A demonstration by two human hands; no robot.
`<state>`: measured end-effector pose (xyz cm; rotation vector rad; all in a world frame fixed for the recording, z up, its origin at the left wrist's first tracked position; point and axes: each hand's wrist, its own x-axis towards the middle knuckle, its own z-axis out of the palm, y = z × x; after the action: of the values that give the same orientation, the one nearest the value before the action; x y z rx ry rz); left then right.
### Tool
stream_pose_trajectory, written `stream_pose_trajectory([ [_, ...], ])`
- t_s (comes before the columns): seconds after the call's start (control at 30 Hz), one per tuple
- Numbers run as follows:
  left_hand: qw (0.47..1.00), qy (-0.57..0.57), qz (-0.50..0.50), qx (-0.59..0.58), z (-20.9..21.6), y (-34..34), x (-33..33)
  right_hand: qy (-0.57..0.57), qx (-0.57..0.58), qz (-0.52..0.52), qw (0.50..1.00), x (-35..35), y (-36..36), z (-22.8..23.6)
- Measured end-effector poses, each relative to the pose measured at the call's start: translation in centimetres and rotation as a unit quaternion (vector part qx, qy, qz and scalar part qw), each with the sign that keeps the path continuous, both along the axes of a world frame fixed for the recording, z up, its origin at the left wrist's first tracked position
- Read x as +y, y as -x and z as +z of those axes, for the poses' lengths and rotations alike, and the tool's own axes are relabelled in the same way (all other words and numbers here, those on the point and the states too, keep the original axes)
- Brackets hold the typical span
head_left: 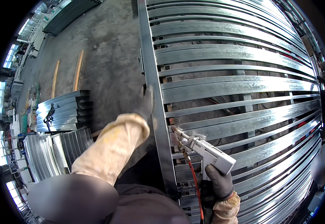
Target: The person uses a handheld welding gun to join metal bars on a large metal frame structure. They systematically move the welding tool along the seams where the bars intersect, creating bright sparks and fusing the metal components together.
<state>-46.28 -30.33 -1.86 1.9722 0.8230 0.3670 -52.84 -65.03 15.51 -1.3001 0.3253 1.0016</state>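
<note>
My right hand (221, 182), in a grey glove with a tan cuff, is closed round the grip of a handheld welding gun (216, 156). This gun has a white, boxy body, a slim metal nozzle and an orange-red hose. Its tip points at a joint where a slat meets the long metal side rail (155, 93); whether it touches cannot be seen. Further up, my left hand (146, 102), also grey-gloved, lies against the rail's outer edge. Its fingers are blurred and partly hidden. Many shiny metal slats (222, 87) run crosswise from the rail to the right.
On the floor to the left lie stacked metal profiles (63, 112), some tied with a dark strap, and two wooden strips (78, 71). More dark profiles (71, 16) are piled at the far left. Beneath the slats, supports and cables show through the gaps.
</note>
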Motion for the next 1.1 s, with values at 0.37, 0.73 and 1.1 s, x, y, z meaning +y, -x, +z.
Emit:
stream_pose_trajectory([
  [0.37, 0.856, 0.451, -0.231, 0.102, 9.1, 18.0, -14.0, 0.006, -0.045, 0.007, 0.999, 1.8, 0.4, 0.4],
  [0.73, 0.785, 0.597, -0.135, 0.098, 7.9, 15.9, -15.0, 0.026, -0.079, 0.049, 0.995, 1.9, 0.9, 0.0],
  [1.1, 0.734, 0.673, -0.072, 0.057, 8.2, 15.4, -15.2, 0.036, -0.068, 0.008, 0.997, 2.5, 1.1, 0.9],
])
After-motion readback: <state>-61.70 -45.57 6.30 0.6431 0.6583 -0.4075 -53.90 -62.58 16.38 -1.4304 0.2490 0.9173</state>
